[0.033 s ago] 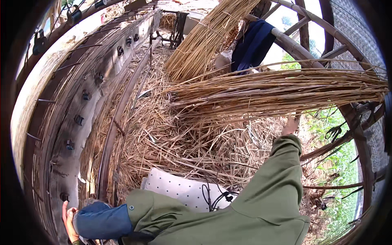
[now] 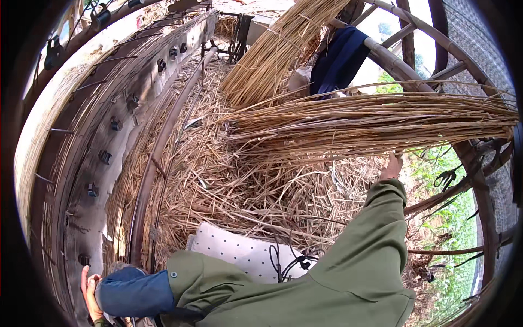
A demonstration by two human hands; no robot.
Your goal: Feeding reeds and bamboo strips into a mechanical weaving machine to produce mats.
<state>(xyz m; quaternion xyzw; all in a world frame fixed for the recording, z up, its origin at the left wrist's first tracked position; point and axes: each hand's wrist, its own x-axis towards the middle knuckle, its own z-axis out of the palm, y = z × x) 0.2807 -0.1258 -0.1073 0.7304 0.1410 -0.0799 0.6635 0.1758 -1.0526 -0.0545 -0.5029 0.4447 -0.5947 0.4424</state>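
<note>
At the lower left, my left hand (image 2: 91,294) touches the long pale board (image 2: 90,220) just below a dark clip (image 2: 84,260), its fingers partly extended and nothing visible in them. A blue cuff (image 2: 136,289) hangs over that forearm. My right hand (image 2: 391,166), in a green sleeve, reaches to the lower edge of a long horizontal bundle of straw stalks (image 2: 354,122) and grips stalks there; its fingertips are partly hidden. Behind this bundle, another straw bundle (image 2: 278,52) leans diagonally at the top.
Loose straw (image 2: 261,191) covers the middle, with a dotted white pad (image 2: 234,250) and black cords (image 2: 278,264) near me. A long rail (image 2: 158,152) runs beside the board. Curved poles (image 2: 474,180) frame the right side. Dark blue cloth (image 2: 338,60) hangs over a pole.
My right hand and sleeve have shifted slightly right and upward. My left hand has risen very slightly along the board.
</note>
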